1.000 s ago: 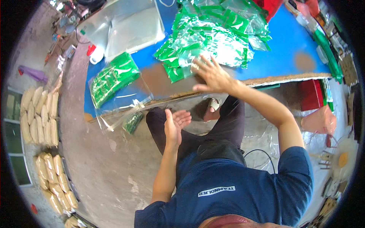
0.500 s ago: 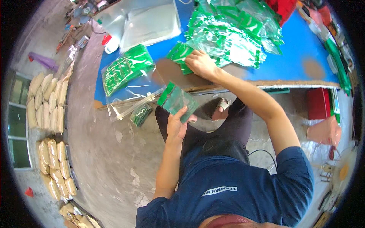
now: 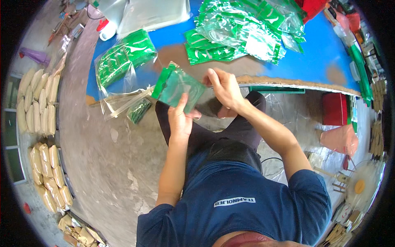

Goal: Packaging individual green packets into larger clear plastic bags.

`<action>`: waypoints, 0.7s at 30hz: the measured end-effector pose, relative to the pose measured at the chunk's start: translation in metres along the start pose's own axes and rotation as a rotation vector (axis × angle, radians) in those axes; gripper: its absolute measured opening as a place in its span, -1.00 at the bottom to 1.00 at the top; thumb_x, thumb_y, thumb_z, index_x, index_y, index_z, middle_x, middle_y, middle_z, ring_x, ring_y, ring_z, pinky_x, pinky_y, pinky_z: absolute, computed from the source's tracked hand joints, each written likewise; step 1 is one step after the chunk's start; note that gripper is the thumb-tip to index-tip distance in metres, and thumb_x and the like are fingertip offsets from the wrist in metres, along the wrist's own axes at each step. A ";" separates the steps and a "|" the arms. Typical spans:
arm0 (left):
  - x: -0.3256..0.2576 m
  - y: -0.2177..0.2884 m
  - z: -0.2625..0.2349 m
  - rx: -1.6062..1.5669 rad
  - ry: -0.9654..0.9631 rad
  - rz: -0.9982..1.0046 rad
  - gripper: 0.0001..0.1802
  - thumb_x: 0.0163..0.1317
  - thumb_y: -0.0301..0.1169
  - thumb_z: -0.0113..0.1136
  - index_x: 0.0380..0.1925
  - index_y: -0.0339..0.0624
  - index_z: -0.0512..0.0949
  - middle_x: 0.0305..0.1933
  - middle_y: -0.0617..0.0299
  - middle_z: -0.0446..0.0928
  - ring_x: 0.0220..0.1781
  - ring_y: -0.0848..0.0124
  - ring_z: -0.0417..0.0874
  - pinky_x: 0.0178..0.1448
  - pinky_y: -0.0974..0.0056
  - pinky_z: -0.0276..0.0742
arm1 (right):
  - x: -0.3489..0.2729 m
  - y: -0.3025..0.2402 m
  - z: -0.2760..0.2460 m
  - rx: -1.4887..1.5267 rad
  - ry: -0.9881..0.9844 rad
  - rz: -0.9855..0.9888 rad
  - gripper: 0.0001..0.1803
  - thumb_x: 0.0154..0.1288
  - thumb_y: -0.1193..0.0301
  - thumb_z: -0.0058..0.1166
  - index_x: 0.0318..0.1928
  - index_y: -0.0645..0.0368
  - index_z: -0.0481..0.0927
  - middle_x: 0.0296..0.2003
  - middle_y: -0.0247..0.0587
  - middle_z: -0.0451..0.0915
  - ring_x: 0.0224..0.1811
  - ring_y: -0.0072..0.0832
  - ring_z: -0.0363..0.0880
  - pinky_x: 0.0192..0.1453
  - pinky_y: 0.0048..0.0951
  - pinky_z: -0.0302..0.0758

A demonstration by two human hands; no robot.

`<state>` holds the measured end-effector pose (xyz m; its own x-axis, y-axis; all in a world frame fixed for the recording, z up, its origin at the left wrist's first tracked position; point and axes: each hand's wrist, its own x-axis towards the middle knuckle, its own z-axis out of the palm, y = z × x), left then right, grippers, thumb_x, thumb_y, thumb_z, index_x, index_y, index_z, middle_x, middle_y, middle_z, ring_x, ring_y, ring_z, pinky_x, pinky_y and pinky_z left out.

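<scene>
Green packet point(image 3: 177, 87) held above lap, just short of blue table point(image 3: 325, 53) edge; long axis tilted, running up-left to down-right. Left hand point(image 3: 181, 117) clamped on lower edge w/ thumb over front; right hand point(image 3: 224, 88) pinching right-hand end, hands close together. Pile of green packets point(image 3: 242, 31) lying further off on table, nearer right hand.

Seated person seen from above. The left hand point(image 3: 180, 117) supports a small green packet point(image 3: 177, 87) from below, thumb on its face; the right hand point(image 3: 224, 88) grips the packet's right edge. Beyond lies a blue table point(image 3: 325, 49) bearing a heap of green packets point(image 3: 242, 31) and a clear bag of green packets point(image 3: 123, 59). Pale sacks point(image 3: 39, 103) line the concrete floor point(image 3: 107, 164) at left.
</scene>
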<state>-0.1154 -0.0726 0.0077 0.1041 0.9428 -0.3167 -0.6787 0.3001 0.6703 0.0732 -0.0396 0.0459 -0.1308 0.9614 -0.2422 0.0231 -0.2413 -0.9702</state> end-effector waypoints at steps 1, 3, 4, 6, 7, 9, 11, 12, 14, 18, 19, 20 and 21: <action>-0.007 0.005 0.006 0.032 0.022 0.062 -0.56 0.35 -0.51 0.23 0.21 -0.26 0.44 0.16 0.15 0.57 0.18 0.27 0.61 0.29 0.11 0.57 | 0.013 0.001 -0.004 -0.520 0.147 -0.403 -0.56 0.46 0.13 0.10 0.04 0.28 0.56 -0.08 -0.15 0.63 -0.03 -0.40 0.59 0.03 -0.30 0.57; -0.003 0.002 -0.021 0.132 0.051 0.208 -0.54 0.32 -0.57 0.23 0.22 -0.24 0.44 0.19 0.14 0.56 0.20 0.29 0.60 0.32 0.11 0.55 | 0.023 0.013 -0.002 -1.044 0.305 -0.794 -0.47 0.41 0.06 0.13 0.10 0.28 0.54 -0.01 -0.05 0.61 0.07 -0.27 0.58 0.15 -0.18 0.53; -0.004 0.005 -0.030 0.143 0.045 0.207 -0.54 0.32 -0.57 0.23 0.22 -0.24 0.44 0.19 0.14 0.56 0.20 0.29 0.60 0.32 0.11 0.55 | 0.029 0.022 0.004 -1.153 0.334 -0.876 -0.43 0.33 0.08 0.20 0.14 0.26 0.51 0.05 -0.03 0.57 0.13 -0.16 0.51 0.24 -0.10 0.44; -0.012 0.015 -0.045 0.099 0.098 0.182 -0.62 0.33 -0.57 0.21 0.15 -0.26 0.49 0.08 0.11 0.62 0.12 0.26 0.66 0.27 0.17 0.58 | 0.025 0.032 0.010 -1.185 0.231 -0.941 -0.34 0.17 0.19 0.32 0.24 0.13 0.44 0.16 -0.05 0.47 0.22 -0.06 0.40 0.33 -0.03 0.32; -0.014 0.022 -0.051 0.100 0.105 0.191 -0.62 0.33 -0.57 0.21 0.15 -0.26 0.49 0.08 0.11 0.62 0.12 0.26 0.66 0.27 0.17 0.58 | 0.023 0.033 0.012 -1.180 0.224 -0.950 -0.34 0.17 0.19 0.32 0.24 0.13 0.44 0.16 -0.05 0.47 0.22 -0.06 0.40 0.33 -0.03 0.32; -0.022 0.031 -0.060 -0.042 0.005 0.050 -0.63 0.36 -0.57 0.18 0.16 -0.26 0.48 0.11 0.12 0.60 0.16 0.24 0.64 0.30 0.11 0.57 | 0.018 0.038 0.014 -1.154 0.045 -0.862 -0.44 0.14 0.33 0.30 0.18 0.08 0.50 0.11 -0.10 0.50 0.19 -0.04 0.42 0.31 -0.02 0.33; -0.028 0.031 -0.062 -0.076 0.014 -0.003 -0.63 0.36 -0.56 0.17 0.16 -0.26 0.48 0.12 0.12 0.60 0.18 0.23 0.63 0.32 0.09 0.55 | 0.020 0.041 0.008 -1.137 0.008 -0.845 -0.56 0.10 0.48 0.28 0.05 0.11 0.58 0.01 -0.09 0.55 0.12 -0.07 0.48 0.26 -0.04 0.38; -0.028 0.036 -0.063 -0.104 0.011 -0.047 -0.63 0.37 -0.55 0.17 0.17 -0.26 0.47 0.13 0.11 0.59 0.19 0.22 0.62 0.34 0.07 0.54 | 0.021 0.036 0.008 -0.975 0.137 -0.867 -0.61 0.09 0.54 0.26 -0.01 0.12 0.61 -0.03 -0.09 0.57 0.08 -0.09 0.51 0.23 -0.06 0.41; -0.028 0.038 -0.060 -0.140 0.013 -0.055 -0.61 0.36 -0.57 0.17 0.18 -0.29 0.44 0.16 0.08 0.57 0.21 0.19 0.61 0.37 0.02 0.53 | 0.020 0.010 0.006 -0.701 0.337 -0.906 -0.66 0.05 0.66 0.24 -0.11 0.16 0.63 -0.08 -0.09 0.62 0.05 -0.13 0.56 0.19 -0.10 0.47; -0.020 0.035 -0.031 -0.079 -0.007 -0.012 -0.62 0.39 -0.49 0.16 0.18 -0.30 0.43 0.12 0.06 0.58 0.16 0.15 0.63 0.27 0.02 0.59 | -0.002 -0.059 -0.010 -0.957 0.561 -1.103 -0.64 -0.13 0.65 0.26 -0.22 0.10 0.66 0.24 -0.03 0.46 0.34 0.04 0.35 0.42 0.04 0.28; -0.017 0.032 -0.023 -0.041 -0.038 0.010 -0.62 0.41 -0.47 0.15 0.18 -0.31 0.43 0.11 0.05 0.58 0.15 0.13 0.64 0.21 0.01 0.62 | -0.008 -0.068 -0.011 -1.009 0.611 -1.141 -0.64 -0.17 0.65 0.26 -0.25 0.10 0.66 0.27 -0.02 0.44 0.36 0.05 0.33 0.42 0.02 0.30; -0.016 0.030 -0.016 -0.018 -0.087 0.028 -0.61 0.44 -0.40 0.12 0.20 -0.31 0.41 0.10 0.04 0.58 0.09 0.11 0.66 0.04 -0.02 0.68 | -0.006 -0.066 -0.008 -0.962 0.481 -1.129 -0.66 -0.18 0.64 0.27 -0.28 0.11 0.65 0.29 -0.01 0.42 0.36 0.06 0.34 0.39 0.01 0.34; -0.015 0.026 -0.014 -0.017 -0.089 0.023 -0.61 0.44 -0.40 0.12 0.20 -0.31 0.41 0.10 0.04 0.58 0.09 0.11 0.66 0.04 -0.02 0.68 | -0.004 -0.062 -0.002 -0.912 0.355 -1.112 -0.67 -0.20 0.63 0.27 -0.30 0.13 0.64 0.31 0.00 0.40 0.37 0.07 0.34 0.37 -0.01 0.38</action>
<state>-0.1449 -0.0813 0.0208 0.1519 0.9588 -0.2402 -0.6941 0.2764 0.6647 0.0743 -0.0280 0.1065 -0.2579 0.6064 0.7522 0.6935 0.6582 -0.2928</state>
